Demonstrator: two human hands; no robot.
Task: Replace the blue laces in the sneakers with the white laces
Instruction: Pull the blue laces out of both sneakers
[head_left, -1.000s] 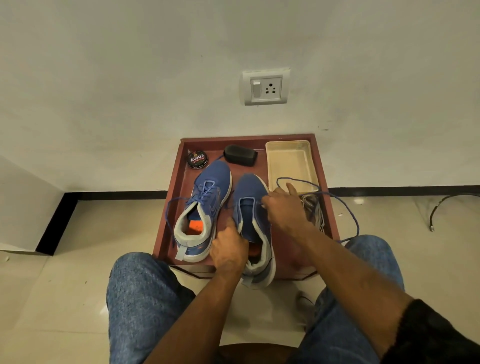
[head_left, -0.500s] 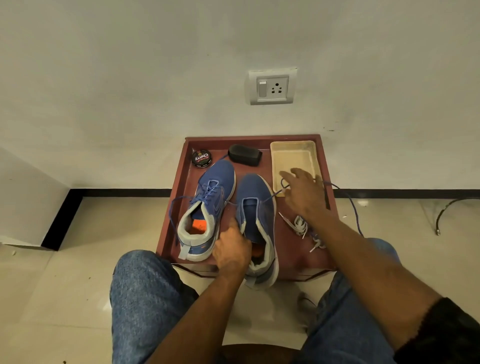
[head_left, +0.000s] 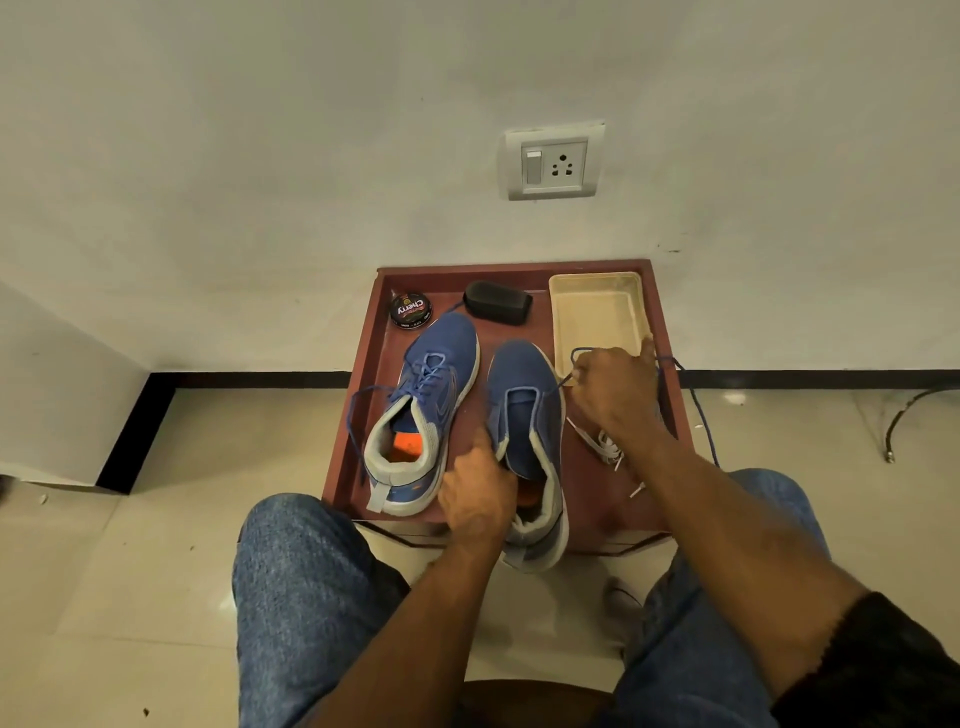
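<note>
Two blue sneakers stand on a red-brown tray (head_left: 363, 415). The left sneaker (head_left: 423, 410) still carries its blue lace. The right sneaker (head_left: 527, 415) has no lace in its eyelets. My left hand (head_left: 475, 499) grips the right sneaker at its collar. My right hand (head_left: 615, 395) holds a loose blue lace (head_left: 701, 415) at the near end of the cream tray (head_left: 597, 312); the lace loops past the tray's right edge. White laces (head_left: 605, 447) lie bundled on the tray just below my right hand, partly hidden by my wrist.
A round shoe polish tin (head_left: 410, 310) and a black brush (head_left: 497, 302) sit at the tray's far side. A wall with a socket (head_left: 551, 163) stands close behind. My knees in jeans flank the tray's near edge. A cable (head_left: 914, 410) lies on the floor at right.
My right hand drew the blue lace out of the right sneaker and carried it rightward to the cream tray, uncovering the white laces. My left hand kept its grip on the sneaker.
</note>
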